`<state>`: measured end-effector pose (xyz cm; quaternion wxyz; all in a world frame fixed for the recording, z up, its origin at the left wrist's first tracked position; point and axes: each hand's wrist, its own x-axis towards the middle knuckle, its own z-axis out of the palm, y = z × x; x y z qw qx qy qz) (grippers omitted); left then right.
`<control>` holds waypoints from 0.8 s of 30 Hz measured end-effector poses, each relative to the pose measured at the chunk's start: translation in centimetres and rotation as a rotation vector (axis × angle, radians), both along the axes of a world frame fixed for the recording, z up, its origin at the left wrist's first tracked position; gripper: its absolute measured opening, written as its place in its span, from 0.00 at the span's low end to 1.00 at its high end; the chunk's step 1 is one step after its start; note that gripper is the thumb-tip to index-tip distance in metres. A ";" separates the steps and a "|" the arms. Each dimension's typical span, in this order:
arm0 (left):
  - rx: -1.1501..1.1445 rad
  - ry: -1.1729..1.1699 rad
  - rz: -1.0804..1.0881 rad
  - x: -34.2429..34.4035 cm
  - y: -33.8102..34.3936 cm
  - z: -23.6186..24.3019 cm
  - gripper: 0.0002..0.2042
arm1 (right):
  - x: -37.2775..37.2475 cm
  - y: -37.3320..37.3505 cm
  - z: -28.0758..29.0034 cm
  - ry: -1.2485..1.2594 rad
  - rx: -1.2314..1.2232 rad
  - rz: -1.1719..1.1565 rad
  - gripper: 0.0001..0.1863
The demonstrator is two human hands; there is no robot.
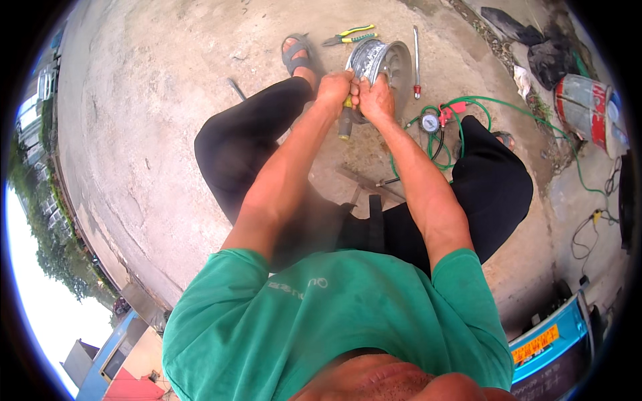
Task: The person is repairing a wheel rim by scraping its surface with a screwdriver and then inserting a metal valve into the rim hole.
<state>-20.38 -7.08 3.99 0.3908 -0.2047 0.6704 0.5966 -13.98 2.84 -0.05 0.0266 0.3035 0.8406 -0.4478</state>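
Observation:
A silvery, scuffed metal wheel rim (367,61) stands on edge on the ground between my feet. Both my hands meet at its near left side. My left hand (336,88) is closed, its fingers curled around a tool with a grey-and-yellow handle (344,124) that sticks out below them; the tool's other end is hidden. Right beside it, my right hand (376,100) is closed on the wheel rim's edge, with its fingertips close to the left hand's. What lies under those fingers is partly hidden.
Yellow-and-green pliers (350,36) lie beyond the rim, and a long metal bar (416,61) with a red end lies to its right. A pressure gauge (429,122) with a green hose (483,99) rests near my right knee. A red-and-grey bucket (583,110) stands far right.

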 end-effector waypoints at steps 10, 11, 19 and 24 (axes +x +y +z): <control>-0.011 -0.171 0.016 1.5 -1.5 1.2 0.15 | 3.9 -0.5 -0.6 0.119 -0.139 0.016 0.20; -0.016 -0.180 0.022 1.9 -1.7 1.4 0.14 | 4.5 -0.6 -0.8 0.129 -0.141 0.027 0.19; -0.133 -0.143 0.051 2.0 -1.8 1.5 0.13 | 8.8 -1.0 0.8 0.030 -0.158 0.164 0.18; -0.196 -0.012 0.069 0.0 -1.0 0.6 0.13 | 10.0 -1.2 0.4 0.024 -0.145 0.172 0.19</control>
